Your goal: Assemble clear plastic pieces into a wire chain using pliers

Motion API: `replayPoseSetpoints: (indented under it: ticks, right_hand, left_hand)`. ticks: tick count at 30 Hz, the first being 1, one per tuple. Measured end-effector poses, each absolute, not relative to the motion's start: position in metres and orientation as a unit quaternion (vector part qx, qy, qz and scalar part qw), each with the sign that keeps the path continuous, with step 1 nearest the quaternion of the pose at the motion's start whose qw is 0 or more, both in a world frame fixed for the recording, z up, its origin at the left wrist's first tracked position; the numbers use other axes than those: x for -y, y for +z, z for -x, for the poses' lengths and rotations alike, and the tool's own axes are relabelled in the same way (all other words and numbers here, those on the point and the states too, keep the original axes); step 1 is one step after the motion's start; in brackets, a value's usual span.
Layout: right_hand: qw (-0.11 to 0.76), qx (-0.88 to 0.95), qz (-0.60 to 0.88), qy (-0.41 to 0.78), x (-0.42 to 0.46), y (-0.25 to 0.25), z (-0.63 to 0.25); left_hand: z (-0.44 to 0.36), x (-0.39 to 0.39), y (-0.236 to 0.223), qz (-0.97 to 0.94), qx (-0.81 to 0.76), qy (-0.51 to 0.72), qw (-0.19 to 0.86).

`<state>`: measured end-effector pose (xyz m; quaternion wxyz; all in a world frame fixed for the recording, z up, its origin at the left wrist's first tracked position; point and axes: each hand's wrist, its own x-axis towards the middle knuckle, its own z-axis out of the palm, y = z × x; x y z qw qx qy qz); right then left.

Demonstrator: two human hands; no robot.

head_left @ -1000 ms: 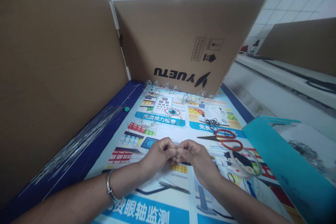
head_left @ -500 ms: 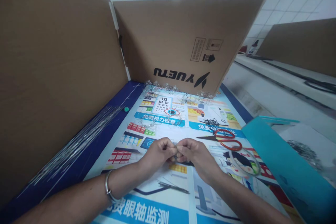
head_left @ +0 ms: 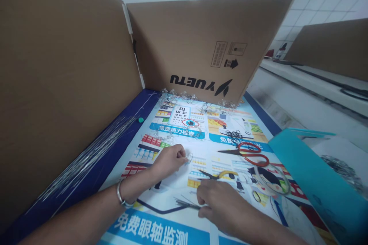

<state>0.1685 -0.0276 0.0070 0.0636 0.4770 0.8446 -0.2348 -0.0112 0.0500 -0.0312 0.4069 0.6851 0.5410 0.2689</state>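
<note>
Parted from the left hand [head_left: 169, 159], the right hand [head_left: 222, 203] has moved back toward the wearer, to the bundle of short wires [head_left: 186, 203] on the printed sheet [head_left: 176, 180]. That bundle lies just left of the right hand, clearly the nearer one; its long axis runs crosswise, the right end pointing in between thumb and forefinger. Whether they grip it, I cannot tell. Left fingertips pinch a small wire loop [head_left: 189, 156], farther forward. Yellow-handled pliers [head_left: 227, 173] lie just beyond the right hand.
</note>
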Motion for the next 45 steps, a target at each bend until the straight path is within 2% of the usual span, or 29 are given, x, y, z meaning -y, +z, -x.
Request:
replayPoseSetpoints:
  ticks: [5,13,18,22,27,33,37,41,45]
  right_hand:
    - [0.095,-0.866,-0.448,-0.2,0.027,0.001,-0.167]
    - [0.095,-0.919,-0.356,-0.143,0.029,-0.002,-0.178]
    - [0.06,-0.897,-0.388,-0.204,0.024,0.008,-0.184]
    - [0.014,-0.874,-0.414,-0.254,0.017,0.015,-0.184]
    - [-0.031,-0.86,-0.425,-0.28,0.01,0.021,-0.185]
    - [-0.004,-0.851,-0.457,-0.259,0.01,0.016,-0.184]
    - [0.008,-0.855,-0.464,-0.232,0.011,0.012,-0.18]
    - [0.013,-0.852,-0.453,-0.262,0.01,0.014,-0.179]
    - [0.051,-0.866,-0.422,-0.264,0.008,0.019,-0.186]
  left_hand:
    - [0.012,-0.05,-0.031,-0.702,-0.54,0.261,0.385]
    - [0.015,-0.048,-0.021,-0.736,-0.524,0.281,0.325]
    - [0.015,-0.042,-0.007,-0.778,-0.464,0.248,0.344]
    - [0.013,-0.029,0.006,-0.854,-0.318,0.172,0.374]
    - [0.012,-0.015,0.01,-0.927,-0.272,0.127,0.227]
    - [0.009,-0.009,0.002,-0.961,-0.254,0.099,0.047]
    - [0.008,-0.006,0.0,-0.962,-0.254,0.081,0.056]
    - [0.009,-0.006,0.006,-0.961,-0.264,0.031,0.079]
    - [0.011,-0.006,0.015,-0.961,-0.269,-0.027,0.06]
